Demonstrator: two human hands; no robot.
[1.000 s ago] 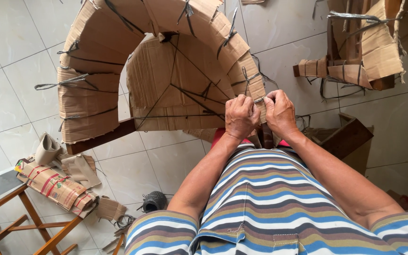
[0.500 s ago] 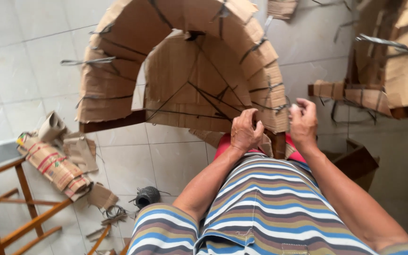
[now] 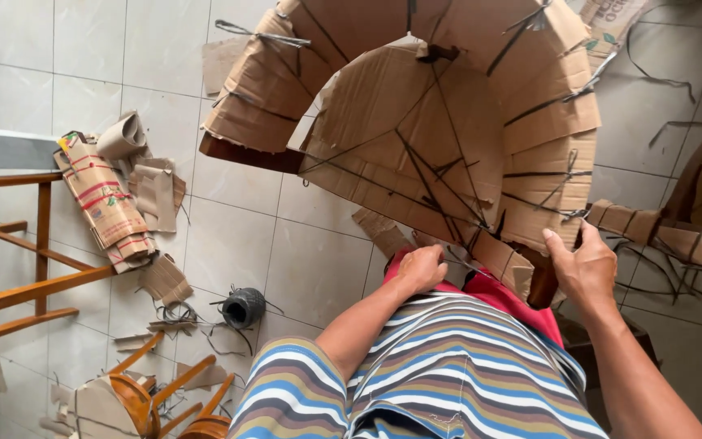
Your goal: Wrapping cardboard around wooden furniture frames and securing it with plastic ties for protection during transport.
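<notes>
A curved piece of furniture wrapped in brown cardboard [image 3: 416, 138] and tied with dark string fills the upper middle of the head view. My left hand [image 3: 421, 267] is closed at the lower edge of its cardboard wrapping, near a wrapped leg [image 3: 504, 262]. Over to the right, my right hand [image 3: 585, 264] grips the cardboard edge beside the dark wooden leg [image 3: 543, 283]. A red cloth [image 3: 504, 294] lies under the wrapping, above my striped garment [image 3: 440, 366].
A black spool of string [image 3: 244, 307] lies on the tiled floor. Rolled and cut cardboard scraps [image 3: 120, 203] lie at left beside a wooden chair frame [image 3: 18, 244]. Another cardboard-wrapped piece [image 3: 676, 240] stands at right. More wooden parts [image 3: 148, 398] sit at bottom left.
My hands, together at the wrapped leg before, have moved apart. The right hand has shifted right onto the cardboard edge. The view has moved, so the wrapped piece sits further right.
</notes>
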